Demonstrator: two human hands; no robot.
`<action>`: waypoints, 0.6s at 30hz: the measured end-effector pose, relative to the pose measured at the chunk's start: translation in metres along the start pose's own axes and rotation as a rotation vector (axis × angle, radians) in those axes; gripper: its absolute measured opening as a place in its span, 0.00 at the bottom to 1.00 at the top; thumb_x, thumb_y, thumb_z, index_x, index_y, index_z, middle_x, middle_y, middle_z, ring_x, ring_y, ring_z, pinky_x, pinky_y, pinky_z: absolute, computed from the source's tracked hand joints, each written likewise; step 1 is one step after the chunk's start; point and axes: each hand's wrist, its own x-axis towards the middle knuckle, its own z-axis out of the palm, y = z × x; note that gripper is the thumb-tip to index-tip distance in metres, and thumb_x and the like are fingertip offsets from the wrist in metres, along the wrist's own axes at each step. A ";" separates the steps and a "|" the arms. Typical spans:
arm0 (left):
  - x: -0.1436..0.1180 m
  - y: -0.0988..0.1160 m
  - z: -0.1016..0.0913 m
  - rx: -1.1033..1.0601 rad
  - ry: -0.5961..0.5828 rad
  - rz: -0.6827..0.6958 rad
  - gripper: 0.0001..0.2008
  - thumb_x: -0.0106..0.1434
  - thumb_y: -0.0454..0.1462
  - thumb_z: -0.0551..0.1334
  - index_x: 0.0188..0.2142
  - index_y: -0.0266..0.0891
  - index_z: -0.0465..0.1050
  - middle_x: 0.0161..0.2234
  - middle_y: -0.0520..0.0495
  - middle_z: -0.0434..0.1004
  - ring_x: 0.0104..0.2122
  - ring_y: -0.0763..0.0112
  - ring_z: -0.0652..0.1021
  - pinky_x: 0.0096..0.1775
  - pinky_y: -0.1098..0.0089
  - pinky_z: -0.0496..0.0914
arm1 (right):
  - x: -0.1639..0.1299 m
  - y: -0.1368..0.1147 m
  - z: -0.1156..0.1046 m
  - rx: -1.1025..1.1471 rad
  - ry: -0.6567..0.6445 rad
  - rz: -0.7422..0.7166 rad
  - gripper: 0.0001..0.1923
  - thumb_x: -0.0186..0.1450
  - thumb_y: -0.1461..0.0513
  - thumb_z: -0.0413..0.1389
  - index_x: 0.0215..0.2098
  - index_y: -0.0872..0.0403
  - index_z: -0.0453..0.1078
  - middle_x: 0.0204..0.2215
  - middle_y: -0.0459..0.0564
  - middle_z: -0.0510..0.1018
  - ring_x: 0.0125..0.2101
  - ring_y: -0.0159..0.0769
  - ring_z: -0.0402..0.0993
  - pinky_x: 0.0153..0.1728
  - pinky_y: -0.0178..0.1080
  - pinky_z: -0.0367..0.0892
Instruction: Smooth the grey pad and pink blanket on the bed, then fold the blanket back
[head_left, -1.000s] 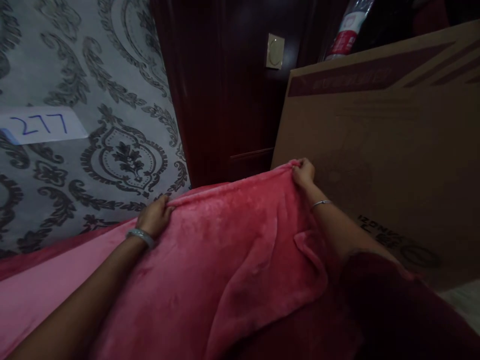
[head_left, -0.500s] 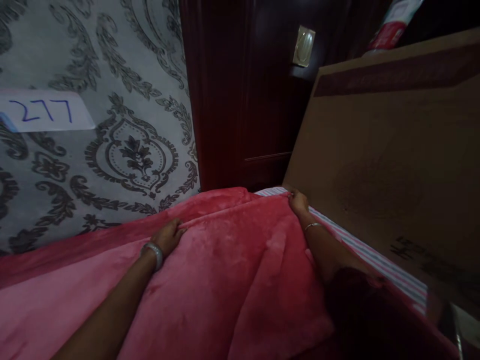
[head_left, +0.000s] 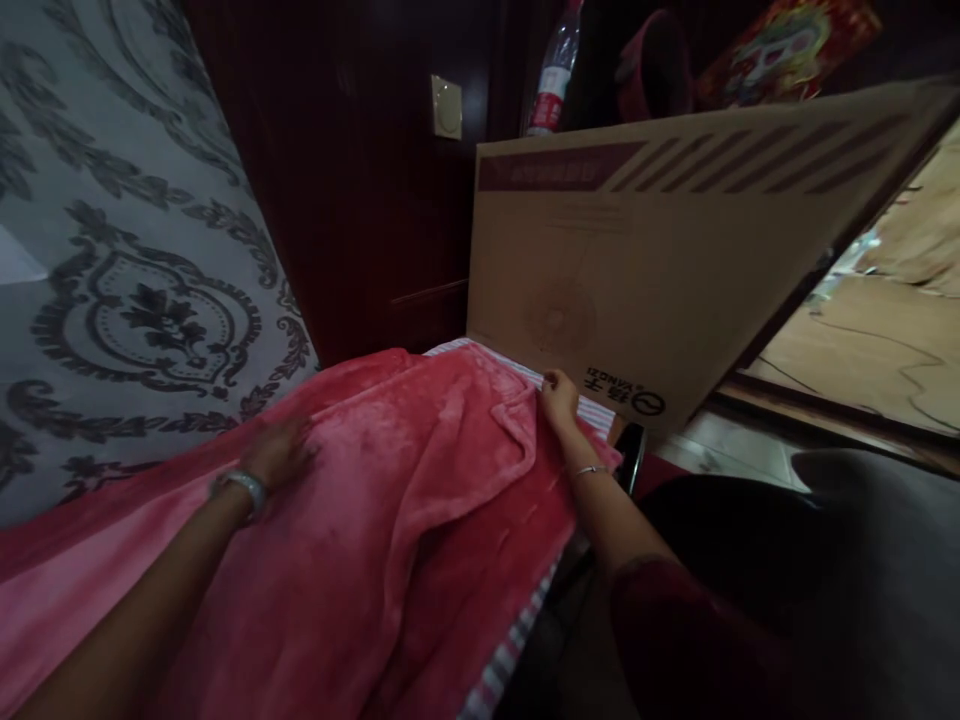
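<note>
A plush pink-red blanket (head_left: pixel 360 500) spreads across the bed, with folds near its right side. My left hand (head_left: pixel 281 452), a bracelet at its wrist, lies on the blanket with fingers apart, slightly blurred. At the right edge, my right hand (head_left: pixel 559 398) is closed in a pinch on the blanket's border, its fingertips partly hidden. Beneath the blanket, a striped sheet (head_left: pixel 598 415) shows along the far edge and the near right side.
Beyond the bed stands a large cardboard box (head_left: pixel 637 260), with a plastic bottle (head_left: pixel 553 90) behind its top edge. Patterned wallpaper (head_left: pixel 157 300) and a dark red wooden panel (head_left: pixel 352 180) border the left. Tiled floor (head_left: pixel 750 450) shows at right.
The view has swung right, showing more of the box and floor. My right hand has come nearer along the blanket's right edge; my left hand has loosened from a fold and spread its fingers.
</note>
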 end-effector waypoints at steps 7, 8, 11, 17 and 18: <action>-0.124 0.016 0.001 0.159 -0.213 0.139 0.31 0.63 0.48 0.52 0.62 0.36 0.67 0.65 0.37 0.66 0.66 0.53 0.64 0.65 0.56 0.61 | -0.053 0.044 -0.046 -0.134 -0.031 0.163 0.18 0.64 0.64 0.54 0.51 0.56 0.77 0.48 0.63 0.79 0.54 0.52 0.71 0.57 0.52 0.63; -0.140 0.017 0.003 0.176 -0.216 0.118 0.32 0.65 0.48 0.50 0.64 0.36 0.66 0.66 0.38 0.63 0.67 0.54 0.62 0.65 0.56 0.61 | -0.055 0.044 -0.048 -0.148 -0.040 0.162 0.17 0.64 0.64 0.55 0.49 0.57 0.78 0.47 0.64 0.79 0.54 0.53 0.70 0.57 0.53 0.63; -0.176 0.028 0.009 0.218 -0.185 0.051 0.30 0.69 0.46 0.46 0.67 0.38 0.61 0.70 0.39 0.56 0.69 0.54 0.57 0.64 0.49 0.59 | -0.056 0.041 -0.052 -0.169 -0.059 0.158 0.15 0.64 0.66 0.54 0.46 0.58 0.78 0.47 0.65 0.78 0.54 0.52 0.70 0.55 0.48 0.64; -0.197 0.053 0.015 0.324 -0.123 0.034 0.31 0.69 0.45 0.51 0.68 0.36 0.59 0.71 0.35 0.50 0.70 0.47 0.53 0.65 0.41 0.53 | -0.052 0.041 -0.058 -0.201 -0.022 0.244 0.23 0.66 0.72 0.45 0.55 0.64 0.72 0.48 0.68 0.76 0.51 0.50 0.73 0.51 0.46 0.65; -0.198 0.055 0.015 0.340 -0.124 0.042 0.32 0.68 0.46 0.53 0.68 0.36 0.59 0.71 0.35 0.51 0.70 0.46 0.53 0.65 0.42 0.53 | -0.052 0.043 -0.060 -0.209 -0.012 0.266 0.23 0.65 0.72 0.44 0.55 0.66 0.71 0.48 0.69 0.76 0.52 0.52 0.72 0.52 0.48 0.64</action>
